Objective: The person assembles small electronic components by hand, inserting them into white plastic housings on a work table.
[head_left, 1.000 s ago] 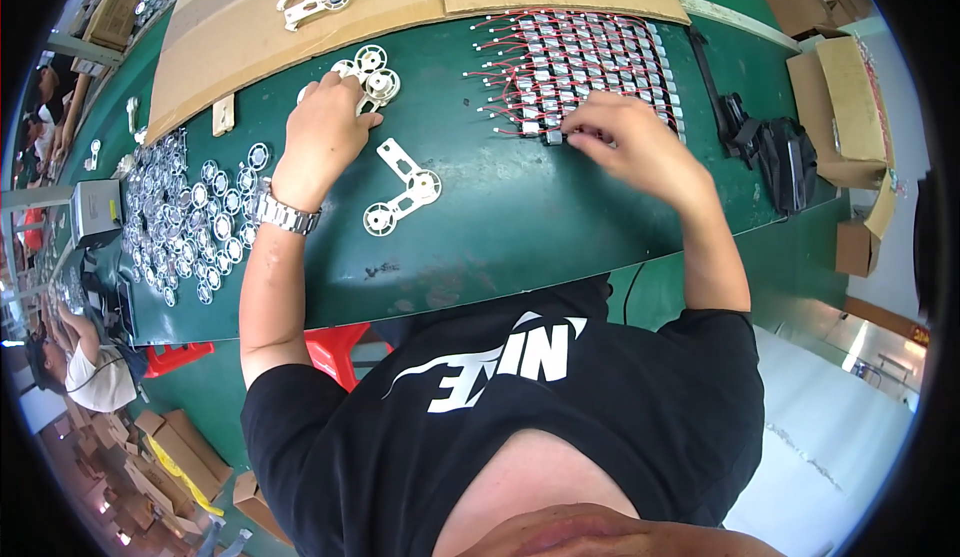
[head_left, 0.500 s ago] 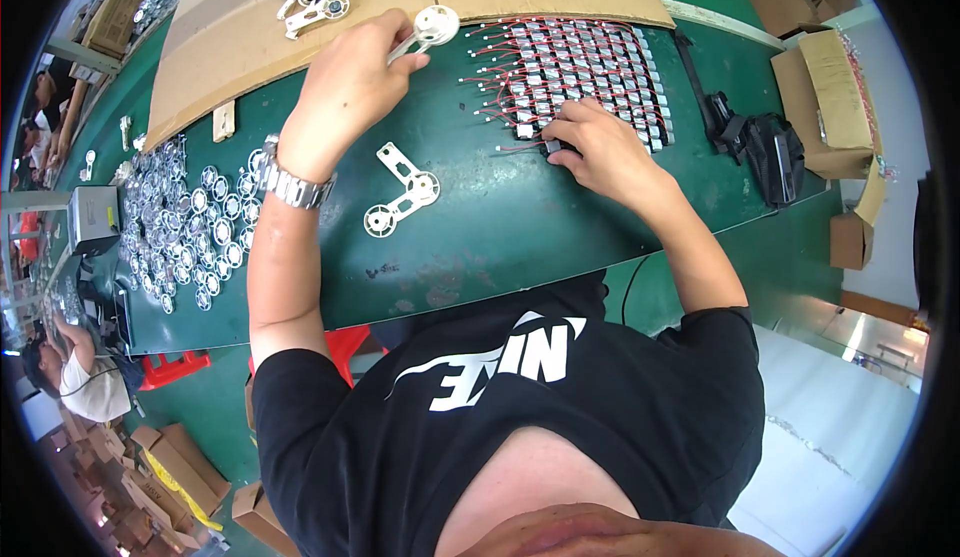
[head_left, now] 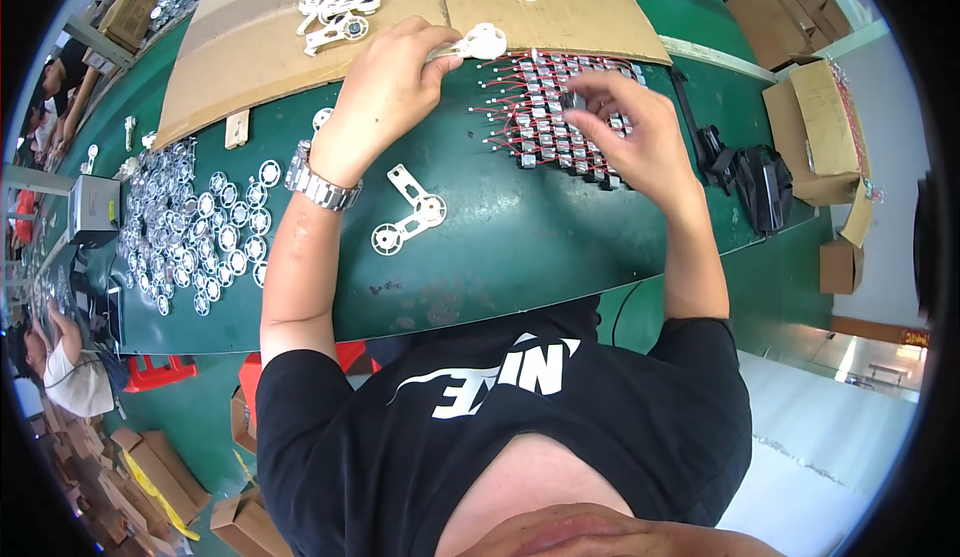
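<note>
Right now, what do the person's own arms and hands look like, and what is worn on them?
Both forearms are bare. The left hand has a silver metal-link wristwatch at the wrist; the right hand wears nothing. Short black T-shirt sleeves end above the elbows.

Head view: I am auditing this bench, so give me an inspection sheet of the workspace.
Surface: green table, cardboard sheet at the far edge.
Job's things: left hand holds a white plastic arm; right hand pinches a small motor above the rows of small motors.
Clutter: white bracket lying loose; round white discs at left.
Hands: both shut on parts.
Cables: red leads on the motors.
Surroundings: cardboard boxes, black bag, another person at lower left.
</note>
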Demonstrator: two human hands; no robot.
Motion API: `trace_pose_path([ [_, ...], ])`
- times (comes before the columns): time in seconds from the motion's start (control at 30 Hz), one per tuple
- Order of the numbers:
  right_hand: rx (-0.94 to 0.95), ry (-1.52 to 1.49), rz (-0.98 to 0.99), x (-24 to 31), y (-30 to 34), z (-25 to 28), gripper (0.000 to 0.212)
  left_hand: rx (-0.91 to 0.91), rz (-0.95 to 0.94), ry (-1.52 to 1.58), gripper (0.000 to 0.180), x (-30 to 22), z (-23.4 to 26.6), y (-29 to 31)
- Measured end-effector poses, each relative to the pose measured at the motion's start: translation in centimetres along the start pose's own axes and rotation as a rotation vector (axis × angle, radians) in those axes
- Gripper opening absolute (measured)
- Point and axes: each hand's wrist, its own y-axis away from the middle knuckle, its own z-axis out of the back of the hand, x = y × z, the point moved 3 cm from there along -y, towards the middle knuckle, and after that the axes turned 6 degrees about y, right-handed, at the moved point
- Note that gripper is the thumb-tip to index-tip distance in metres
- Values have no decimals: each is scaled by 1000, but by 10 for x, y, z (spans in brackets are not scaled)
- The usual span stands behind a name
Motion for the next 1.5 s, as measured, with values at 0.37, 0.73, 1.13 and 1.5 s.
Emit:
trace_pose_path([
  [0.37,-223,158,338,41,-78,-15,23,-107,235,498,26,27,32,0],
  [0.73,-150,180,371,26,-81,-32,17,-79,217,477,26,28,32,-4],
  [1.13,-97,-140,121,23,-82,-53,13,-4,229,454,27,7,21,0],
  [1.5,-88,138,240,10,-74,-67,24,13,270,360,27,-7,15,4],
])
